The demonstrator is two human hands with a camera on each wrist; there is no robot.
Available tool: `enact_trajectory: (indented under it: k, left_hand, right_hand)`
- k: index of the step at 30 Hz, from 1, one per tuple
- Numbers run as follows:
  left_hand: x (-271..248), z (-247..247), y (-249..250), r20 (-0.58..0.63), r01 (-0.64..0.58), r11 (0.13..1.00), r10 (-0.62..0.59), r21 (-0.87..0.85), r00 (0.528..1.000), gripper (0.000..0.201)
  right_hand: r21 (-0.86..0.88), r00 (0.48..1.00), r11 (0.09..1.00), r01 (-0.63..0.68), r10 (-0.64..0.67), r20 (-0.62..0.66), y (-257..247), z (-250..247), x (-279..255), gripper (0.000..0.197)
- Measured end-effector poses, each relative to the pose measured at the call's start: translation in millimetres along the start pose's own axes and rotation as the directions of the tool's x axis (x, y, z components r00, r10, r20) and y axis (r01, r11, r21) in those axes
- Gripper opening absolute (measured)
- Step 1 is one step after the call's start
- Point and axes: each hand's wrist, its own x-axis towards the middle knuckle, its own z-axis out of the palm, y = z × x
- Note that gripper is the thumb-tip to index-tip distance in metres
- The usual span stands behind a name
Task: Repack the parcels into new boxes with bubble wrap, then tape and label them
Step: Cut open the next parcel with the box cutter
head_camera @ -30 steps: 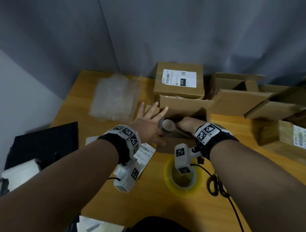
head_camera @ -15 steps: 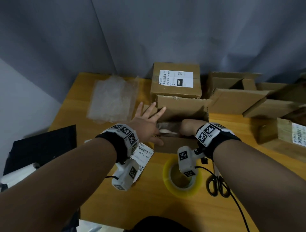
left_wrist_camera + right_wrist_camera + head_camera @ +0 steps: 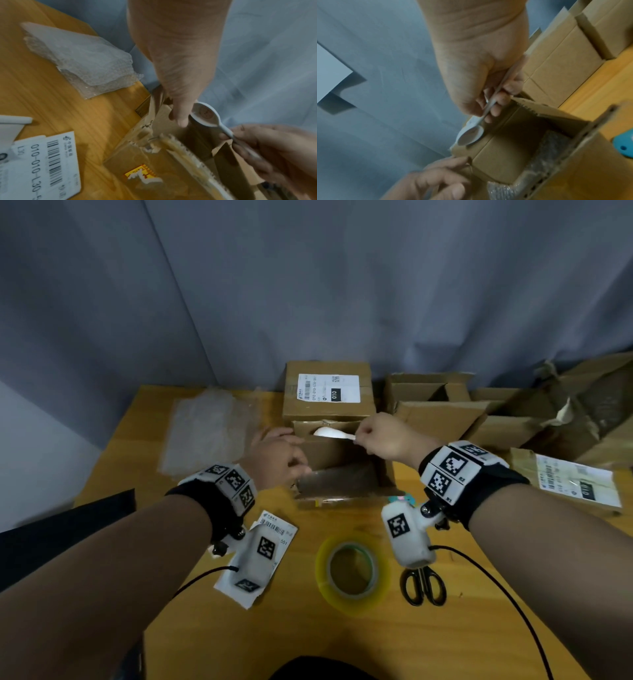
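White spoon point(image 3: 331, 433) held above open cardboard box point(image 3: 342, 470) on the counter point(image 3: 342, 628) | right hand point(image 3: 383, 436) grip pinching its handle | left hand point(image 3: 277, 460) grip curled on box's left flap | bubble wrap point(image 3: 544, 159) inside.

An open box point(image 3: 342, 463) sits mid-table point(image 3: 376, 638), with a sealed box point(image 3: 329, 395) just behind it, touching. Bubble wrap point(image 3: 209, 429) lies to their left; more lines the open box's inside. Right of the sealed box stand opened cartons point(image 3: 442, 409), and a labelled parcel point(image 3: 568, 481) lies nearer on that side. In front of the open box — a label point(image 3: 274, 529) to the left, a tape roll point(image 3: 352, 570) in the middle, scissors point(image 3: 423, 585) right of it. Above the open box, the right hand point(image 3: 383, 436) holds a spoon point(image 3: 334, 433); the left hand point(image 3: 277, 457) grips the box's left wall.
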Motion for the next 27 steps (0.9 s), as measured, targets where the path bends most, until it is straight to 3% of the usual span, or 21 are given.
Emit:
enact_trajectory:
  k: [5, 7, 10, 15, 17, 21, 24, 27]
  left_hand:
    - [-3, -22, 5, -0.205, 0.045, 0.959, -0.106, -0.279, 0.973, 0.019]
    - [-9, -30, 17, -0.194, 0.024, 0.887, -0.127, -0.46, 0.973, 0.028]
    - [-14, -34, 31, -0.2, -0.009, 0.71, -0.186, -0.704, 0.962, 0.034]
    - [-17, -31, 30, -0.178, 0.036, 0.498, -0.375, -0.867, 0.91, 0.023]
    - [-21, -31, 24, -0.131, 0.041, 0.423, -0.369, -0.905, 0.92, 0.02]
    - [-29, -28, 16, -0.06, 0.074, 0.406, -0.307, -0.911, 0.95, 0.023]
    - [-31, -28, 16, -0.085, 0.085, 0.381, -0.407, -0.92, 0.909, 0.017]
    - [-36, -24, 9, -0.09, 0.125, 0.375, -0.508, -0.919, 0.857, 0.015]
  right_hand:
    - [0.385, 0.996, 0.922, 0.045, -0.01, -0.093, 2, 2, -18, 0.014]
    - [0.564, 0.993, 0.82, 0.097, -0.041, -0.112, -2, 8, -20, 0.013]
    - [0.69, 0.989, 0.708, 0.151, -0.115, -0.098, -16, 20, -28, 0.014]
    - [0.688, 0.982, 0.704, 0.177, -0.169, -0.079, -38, 38, -31, 0.016]
    - [0.686, 0.982, 0.705, 0.177, -0.173, -0.076, -43, 41, -30, 0.016]
    - [0.693, 0.98, 0.7, 0.173, -0.194, -0.049, -54, 49, -30, 0.016]
    - [0.654, 0.98, 0.734, 0.184, -0.186, -0.067, -59, 58, -25, 0.011]
    - [0.459, 0.974, 0.86, 0.222, -0.177, -0.139, -48, 61, -22, 0.005]
